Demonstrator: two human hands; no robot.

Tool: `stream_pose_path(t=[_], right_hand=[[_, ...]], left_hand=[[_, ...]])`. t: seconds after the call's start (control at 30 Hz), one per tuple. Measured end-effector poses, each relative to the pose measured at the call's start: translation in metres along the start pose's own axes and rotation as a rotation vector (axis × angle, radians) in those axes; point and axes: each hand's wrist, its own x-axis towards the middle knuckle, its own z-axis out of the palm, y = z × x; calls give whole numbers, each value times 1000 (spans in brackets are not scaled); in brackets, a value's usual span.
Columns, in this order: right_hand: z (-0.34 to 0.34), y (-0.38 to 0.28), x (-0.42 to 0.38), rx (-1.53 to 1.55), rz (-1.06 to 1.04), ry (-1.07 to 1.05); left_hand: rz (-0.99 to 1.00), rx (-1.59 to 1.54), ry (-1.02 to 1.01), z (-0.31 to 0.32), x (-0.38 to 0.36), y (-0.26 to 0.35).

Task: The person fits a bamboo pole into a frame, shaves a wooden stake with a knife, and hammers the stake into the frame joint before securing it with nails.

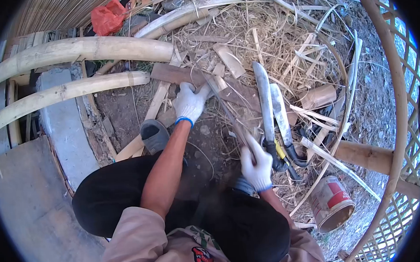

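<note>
My left hand (189,101), in a white glove with a blue cuff, is closed around something at the brown wooden board (178,74); what its fingers grip is hard to make out. In my right hand (256,164), also gloved, is the lower end of a long, thin dark tool (232,115), which slants up and left toward a short pale bamboo piece (219,83) on the board. Right of it lie two large knives (266,99) (280,109) with dark handles, side by side, blades pointing away from me.
Thick bamboo poles (80,50) extend from the left. Shavings (281,46) and split strips cover the ground ahead. A white and red bucket (330,203) lies at the lower right, near a woven lattice frame (397,73). A red plastic bag (107,17) is at the top.
</note>
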Motion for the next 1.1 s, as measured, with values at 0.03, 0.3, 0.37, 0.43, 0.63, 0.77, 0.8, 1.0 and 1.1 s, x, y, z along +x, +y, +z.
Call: stream_pose_path(t=[0.03, 0.3, 0.37, 0.43, 0.63, 0.77, 0.8, 1.0, 1.1], right_hand=[[-14, -1, -17, 16, 23, -13], [34, -32, 55, 93, -45, 63], [29, -28, 46, 80, -47, 61], [9, -9, 11, 49, 11, 34], [10, -15, 15, 76, 6, 28], [26, -34, 55, 115, 54, 1], [17, -28, 41, 103, 49, -4], [-19, -13, -11, 67, 91, 10], [14, -24, 39, 85, 130, -40]], left_hand=[[-6, 8, -2, -1, -3, 0], [5, 20, 0, 3, 0, -4], [8, 9, 17, 6, -4, -10], [26, 6, 28, 3, 4, -2], [43, 34, 31, 6, -2, -8], [46, 22, 19, 2, -5, -8], [49, 18, 24, 3, -7, -10], [42, 22, 27, 3, -5, -6], [42, 23, 30, 4, -4, -3]])
